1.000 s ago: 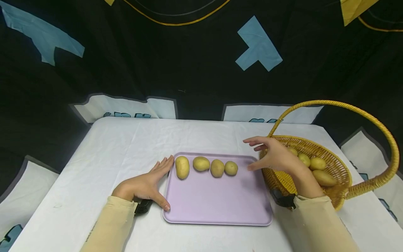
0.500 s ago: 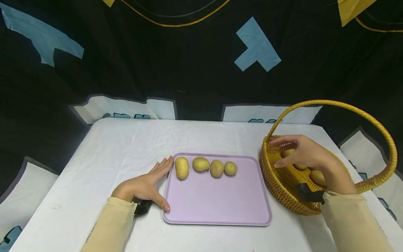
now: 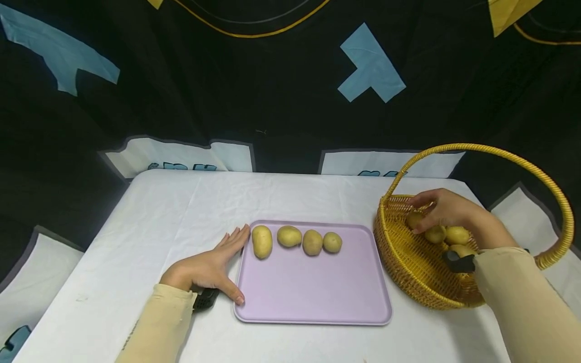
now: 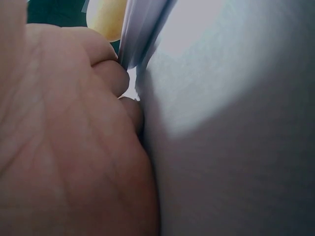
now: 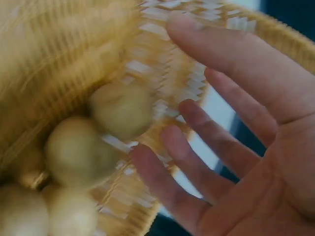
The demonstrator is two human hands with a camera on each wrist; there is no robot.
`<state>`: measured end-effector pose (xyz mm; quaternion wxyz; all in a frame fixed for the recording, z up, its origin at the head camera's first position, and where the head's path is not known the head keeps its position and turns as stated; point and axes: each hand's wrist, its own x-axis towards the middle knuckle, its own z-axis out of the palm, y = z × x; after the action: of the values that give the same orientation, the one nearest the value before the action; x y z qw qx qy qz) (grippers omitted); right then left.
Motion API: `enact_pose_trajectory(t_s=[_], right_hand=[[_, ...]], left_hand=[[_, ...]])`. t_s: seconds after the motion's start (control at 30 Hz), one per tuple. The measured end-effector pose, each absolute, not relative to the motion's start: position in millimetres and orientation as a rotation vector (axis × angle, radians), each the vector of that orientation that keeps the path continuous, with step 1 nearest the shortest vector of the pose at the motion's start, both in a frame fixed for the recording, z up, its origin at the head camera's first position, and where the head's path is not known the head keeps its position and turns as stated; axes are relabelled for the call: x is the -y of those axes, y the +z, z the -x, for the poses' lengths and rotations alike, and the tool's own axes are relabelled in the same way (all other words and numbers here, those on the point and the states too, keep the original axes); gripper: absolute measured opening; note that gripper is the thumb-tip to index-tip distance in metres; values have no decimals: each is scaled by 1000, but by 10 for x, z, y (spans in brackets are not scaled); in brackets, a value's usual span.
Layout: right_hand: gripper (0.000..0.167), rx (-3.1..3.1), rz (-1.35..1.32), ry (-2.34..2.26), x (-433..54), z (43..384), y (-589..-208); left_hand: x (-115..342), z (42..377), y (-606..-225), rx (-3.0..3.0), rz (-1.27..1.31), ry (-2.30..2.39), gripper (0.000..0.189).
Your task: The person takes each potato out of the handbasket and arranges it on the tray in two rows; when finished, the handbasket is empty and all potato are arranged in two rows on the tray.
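Observation:
On the table lies a lilac tray (image 3: 313, 292) with several potatoes in a row along its far side, the longest potato (image 3: 262, 242) at the left end. My left hand (image 3: 213, 264) rests at the tray's left edge, thumb and fingers spread along the rim. At the right, my right hand (image 3: 449, 207) reaches into a wicker basket (image 3: 395, 257). Its thumb and fingers stand apart, close over a round potato (image 3: 414, 219) at the basket's far side. In the right wrist view this potato (image 5: 121, 109) lies beyond the fingertips, and the palm holds nothing.
More potatoes (image 3: 457, 235) lie in the basket beneath my right hand and wrist. The tall arched handle (image 3: 490, 149) rises over the right forearm. A white cloth (image 3: 281, 194) covers the table, and a black curtain (image 3: 227, 91) hangs behind it.
My right hand has moved right from over the tray's edge into the basket, then lower toward the potatoes at its far side. The left hand and tray stay put.

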<state>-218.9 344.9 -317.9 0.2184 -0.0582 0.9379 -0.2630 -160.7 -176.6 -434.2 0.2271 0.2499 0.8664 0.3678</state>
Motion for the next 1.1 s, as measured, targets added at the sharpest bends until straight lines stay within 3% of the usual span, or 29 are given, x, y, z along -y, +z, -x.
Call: enact_pose_trajectory(t_s=[0.5,1.1], right_hand=[[67,-2594,70,-636,-3494,2421,-3471],[50,-2571,129,-631,-3378,2309,-3599]], left_hand=[[1778,1600,-4333,-2382,-684,1007,151],[1779,1605,-4333,-2384,-672,1007,151]])
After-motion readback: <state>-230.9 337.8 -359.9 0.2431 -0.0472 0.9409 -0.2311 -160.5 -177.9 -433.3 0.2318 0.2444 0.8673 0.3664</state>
